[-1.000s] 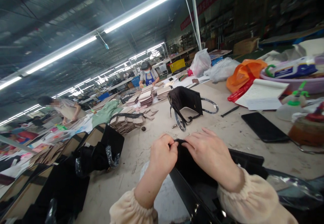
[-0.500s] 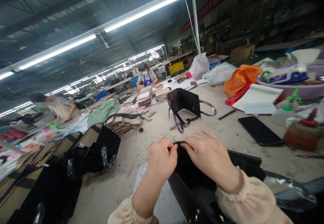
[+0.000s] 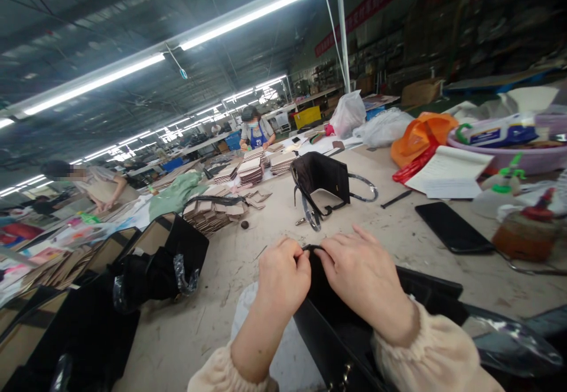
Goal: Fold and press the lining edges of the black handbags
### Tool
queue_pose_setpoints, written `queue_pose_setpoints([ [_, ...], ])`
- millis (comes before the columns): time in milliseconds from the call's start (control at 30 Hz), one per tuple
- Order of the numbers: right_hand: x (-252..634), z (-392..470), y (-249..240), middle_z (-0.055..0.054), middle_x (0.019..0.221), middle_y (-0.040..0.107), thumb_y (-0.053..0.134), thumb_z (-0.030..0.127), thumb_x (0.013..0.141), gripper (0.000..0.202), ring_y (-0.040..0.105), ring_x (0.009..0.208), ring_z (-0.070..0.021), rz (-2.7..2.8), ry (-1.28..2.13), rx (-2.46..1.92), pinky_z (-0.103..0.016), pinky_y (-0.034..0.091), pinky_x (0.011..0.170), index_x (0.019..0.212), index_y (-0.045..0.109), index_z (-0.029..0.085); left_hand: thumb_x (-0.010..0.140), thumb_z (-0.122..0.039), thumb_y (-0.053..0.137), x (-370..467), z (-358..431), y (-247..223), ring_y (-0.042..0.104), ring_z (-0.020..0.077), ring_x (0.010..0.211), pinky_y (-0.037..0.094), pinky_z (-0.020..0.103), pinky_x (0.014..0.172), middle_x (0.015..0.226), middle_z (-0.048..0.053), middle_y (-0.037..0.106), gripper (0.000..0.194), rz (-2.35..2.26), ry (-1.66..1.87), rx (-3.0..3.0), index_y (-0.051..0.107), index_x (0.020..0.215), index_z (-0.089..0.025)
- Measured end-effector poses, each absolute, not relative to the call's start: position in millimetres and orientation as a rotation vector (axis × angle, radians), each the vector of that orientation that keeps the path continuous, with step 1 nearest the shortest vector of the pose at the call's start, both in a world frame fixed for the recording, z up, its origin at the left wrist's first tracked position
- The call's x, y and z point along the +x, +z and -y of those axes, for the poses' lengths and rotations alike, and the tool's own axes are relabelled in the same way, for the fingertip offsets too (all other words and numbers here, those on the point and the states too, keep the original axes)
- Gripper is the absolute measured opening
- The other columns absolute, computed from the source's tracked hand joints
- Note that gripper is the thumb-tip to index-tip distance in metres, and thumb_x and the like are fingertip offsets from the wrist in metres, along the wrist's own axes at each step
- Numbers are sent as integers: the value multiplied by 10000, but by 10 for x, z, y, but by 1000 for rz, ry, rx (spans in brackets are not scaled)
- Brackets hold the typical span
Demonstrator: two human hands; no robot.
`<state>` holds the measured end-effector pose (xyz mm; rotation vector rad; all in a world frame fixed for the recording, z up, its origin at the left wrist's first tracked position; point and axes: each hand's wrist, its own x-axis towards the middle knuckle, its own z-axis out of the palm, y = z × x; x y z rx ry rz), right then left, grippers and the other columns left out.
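A black bag [image 3: 325, 336] lies open in front of me at the lower right of the head view. Its top edge is pinched between the thumb and fingers of my left hand [image 3: 283, 274]. Close beside it, my right hand [image 3: 361, 280] grips the same edge, thumb near the left fingertips. The bag's inside is dark, and my right forearm covers part of it. Beyond my hands a smaller black bag [image 3: 334, 179] stands on the table [image 3: 230, 280], with plastic-wrapped handles.
Several black bags [image 3: 177, 250] with tan panels line the left. Stacked brown pieces [image 3: 212, 215] lie behind them. A phone [image 3: 452, 226], an amber bottle [image 3: 527, 235], a notebook [image 3: 447, 170] and a purple basin [image 3: 509, 157] are at right. Two people work farther back.
Both hands keep their pinch on the bag's edge and have barely moved. The whole view has shifted slightly, and the person at the far left has moved their arms a little.
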<state>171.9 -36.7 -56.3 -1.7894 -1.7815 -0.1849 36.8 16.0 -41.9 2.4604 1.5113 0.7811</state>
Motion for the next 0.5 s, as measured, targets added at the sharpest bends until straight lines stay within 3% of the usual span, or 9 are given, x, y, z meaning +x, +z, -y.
queue_pose_setpoints([
  [67,1733,368,-564,-1,841,689,536,234,863,132,615,815,-183,1821,-173,-1742,-411,257,1013,922,654,236,777,-180,551,367,-162,-420,494,112,626,317,232,594,663,-6,558,162,-1492,789,2457,533,616,-169],
  [167,1747,348,-570,6,928,696,549,221,860,232,620,858,-177,1876,-155,-1671,-404,258,1012,1078,616,262,768,-164,549,360,-165,-417,497,113,628,319,232,592,664,-7,560,149,-1480,783,2455,535,620,-169],
  [300,1741,303,-577,40,843,692,509,168,874,182,609,796,-158,1883,-139,-1673,-389,275,990,918,644,282,759,-151,553,340,-165,-410,507,117,636,332,234,593,663,-8,561,143,-1462,761,2457,533,619,-170],
  [500,1719,287,-567,38,816,687,501,143,861,191,597,788,-157,1871,-129,-1666,-387,266,1006,861,649,263,727,-150,596,243,-111,-388,583,147,761,424,266,713,788,-3,633,57,-1382,778,2386,570,697,-191],
])
